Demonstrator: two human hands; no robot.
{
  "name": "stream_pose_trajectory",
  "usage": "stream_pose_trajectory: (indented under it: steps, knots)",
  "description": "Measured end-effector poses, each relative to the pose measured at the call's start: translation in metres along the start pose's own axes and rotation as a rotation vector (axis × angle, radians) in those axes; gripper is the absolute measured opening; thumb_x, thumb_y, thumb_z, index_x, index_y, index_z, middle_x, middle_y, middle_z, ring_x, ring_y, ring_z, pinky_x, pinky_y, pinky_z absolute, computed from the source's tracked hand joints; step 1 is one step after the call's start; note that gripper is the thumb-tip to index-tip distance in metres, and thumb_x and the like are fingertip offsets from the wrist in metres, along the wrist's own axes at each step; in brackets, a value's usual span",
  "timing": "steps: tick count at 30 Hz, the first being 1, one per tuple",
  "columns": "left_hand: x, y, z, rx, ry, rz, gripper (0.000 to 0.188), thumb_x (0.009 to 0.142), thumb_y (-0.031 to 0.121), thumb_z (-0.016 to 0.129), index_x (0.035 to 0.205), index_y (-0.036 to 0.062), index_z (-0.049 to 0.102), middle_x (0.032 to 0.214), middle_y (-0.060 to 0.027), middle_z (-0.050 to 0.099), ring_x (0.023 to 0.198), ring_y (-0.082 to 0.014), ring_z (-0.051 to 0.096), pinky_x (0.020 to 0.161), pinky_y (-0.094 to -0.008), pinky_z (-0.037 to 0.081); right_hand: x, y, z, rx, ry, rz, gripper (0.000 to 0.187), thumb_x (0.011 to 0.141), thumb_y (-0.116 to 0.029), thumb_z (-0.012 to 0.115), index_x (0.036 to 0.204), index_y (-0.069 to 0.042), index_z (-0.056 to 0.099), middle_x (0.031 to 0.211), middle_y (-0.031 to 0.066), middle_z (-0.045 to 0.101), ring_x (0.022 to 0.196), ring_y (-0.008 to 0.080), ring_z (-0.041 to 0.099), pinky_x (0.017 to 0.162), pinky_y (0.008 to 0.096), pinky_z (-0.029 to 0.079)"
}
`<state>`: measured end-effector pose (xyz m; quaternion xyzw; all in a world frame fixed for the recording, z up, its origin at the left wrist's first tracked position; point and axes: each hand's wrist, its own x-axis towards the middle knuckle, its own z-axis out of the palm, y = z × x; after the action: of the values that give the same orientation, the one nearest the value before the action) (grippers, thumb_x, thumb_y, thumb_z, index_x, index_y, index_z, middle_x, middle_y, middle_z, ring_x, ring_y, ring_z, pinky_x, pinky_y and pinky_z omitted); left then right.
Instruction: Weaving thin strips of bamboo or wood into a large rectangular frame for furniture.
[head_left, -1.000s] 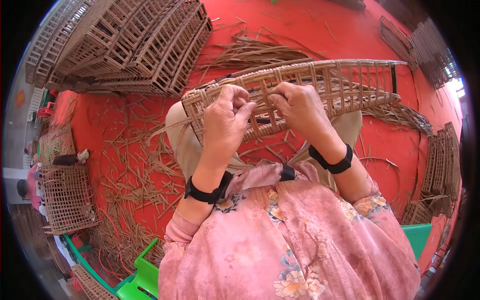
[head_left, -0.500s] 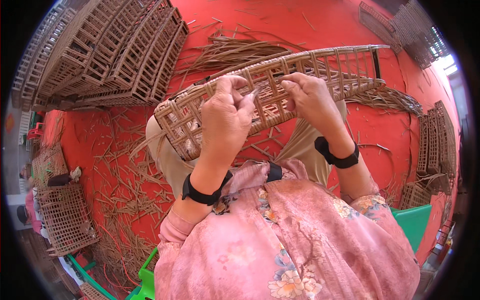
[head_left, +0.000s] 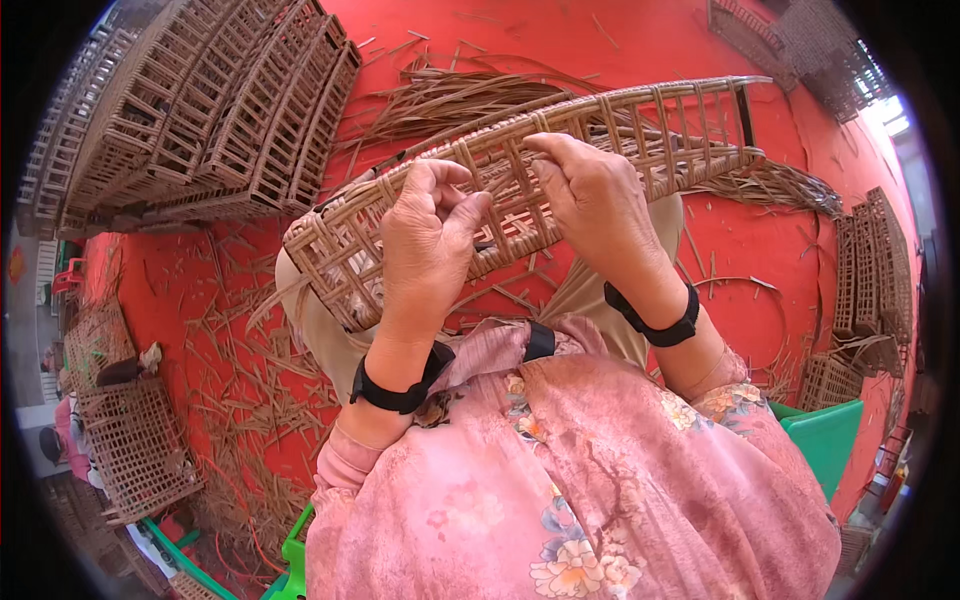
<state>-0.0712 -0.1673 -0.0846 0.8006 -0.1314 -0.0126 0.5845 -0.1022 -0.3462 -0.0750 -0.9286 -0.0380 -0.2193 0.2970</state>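
A long, narrow woven rattan basket (head_left: 350, 240), light brown with open lattice sides, lies tilted across my lap. Over its left half is my left hand (head_left: 422, 250), thumb and forefinger curled toward each other. Whatever may lie between them is too small to make out. My right hand (head_left: 600, 205) is at the middle of the lattice, forefinger and thumb closing beside an upright rib; its grip is partly hidden. Loose strip ends stick out from the basket's left corner.
Tall stacked lattice baskets (head_left: 200, 100) stand at the far left, with more stacked baskets (head_left: 872, 265) at the right. Long loose strips (head_left: 460, 100) lie behind the work. Short offcuts (head_left: 255, 400) litter the red floor (head_left: 740, 340). A green seat (head_left: 825, 440) shows beside me.
My right hand has shifted left along the basket, its forefinger now reaching toward the upper rim. The pale strip end earlier visible between my hands no longer shows. The whole view has shifted slightly.
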Motion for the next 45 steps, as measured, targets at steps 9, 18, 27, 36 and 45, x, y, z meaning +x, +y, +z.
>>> stream_pose_trajectory:
  steps: [9, 18, 27, 36, 45]
  knots:
    - [0.003, -0.003, 0.004, -0.01, 0.029, 0.038, 0.017, 0.086, 0.002, 0.071, 0.099, 0.003, 0.06, 0.071, -0.0051, 0.063, 0.064, -0.0105, 0.058, 0.062, -0.0277, 0.049, -0.002, -0.003, 0.01, 0.08, -0.136, 0.023, 0.032, 0.092, -0.006, 0.052, 0.124, -0.004, 0.052, 0.096, 0.0239, 0.068, 0.086, 0.0434, 0.066, 0.074, 0.0485, 0.053]
    - [0.005, 0.012, 0.022, 0.148, 0.071, 0.181, 0.018, 0.086, 0.004, 0.071, 0.1, 0.0045, 0.061, 0.078, -0.0099, 0.066, 0.067, -0.0194, 0.065, 0.064, -0.0336, 0.052, -0.008, 0.007, -0.008, 0.261, 0.141, 0.117, 0.017, 0.086, -0.004, 0.066, 0.102, -0.004, 0.064, 0.085, 0.0151, 0.07, 0.076, 0.028, 0.07, 0.067, 0.0366, 0.055]
    - [0.027, 0.026, 0.048, -0.141, -0.187, 0.181, 0.031, 0.09, 0.007, 0.069, 0.119, 0.0007, 0.059, 0.078, -0.0019, 0.065, 0.07, -0.0073, 0.059, 0.066, -0.0237, 0.049, -0.008, 0.02, -0.05, 0.639, 0.269, 0.266, 0.028, 0.088, 0.0, 0.067, 0.115, -0.003, 0.064, 0.084, 0.0016, 0.071, 0.072, 0.0045, 0.063, 0.064, 0.0212, 0.051]
    - [0.02, 0.028, 0.053, 0.193, -0.032, 0.156, 0.025, 0.086, 0.003, 0.066, 0.109, 0.0025, 0.056, 0.071, -0.0113, 0.064, 0.066, -0.0278, 0.067, 0.062, -0.0372, 0.051, -0.009, 0.036, -0.025, 0.106, 0.107, 0.191, 0.035, 0.09, -0.005, 0.056, 0.124, -0.004, 0.058, 0.09, 0.0169, 0.073, 0.081, 0.0349, 0.07, 0.071, 0.0447, 0.055]
    - [0.024, 0.028, 0.052, 0.184, -0.085, 0.087, 0.02, 0.088, 0.0, 0.065, 0.106, 0.0018, 0.057, 0.073, -0.0035, 0.059, 0.067, -0.0102, 0.055, 0.063, -0.0271, 0.047, -0.007, 0.033, -0.021, 0.038, -0.064, 0.271, 0.041, 0.093, -0.008, 0.055, 0.133, -0.002, 0.05, 0.097, 0.0239, 0.07, 0.087, 0.0415, 0.067, 0.076, 0.0473, 0.052]
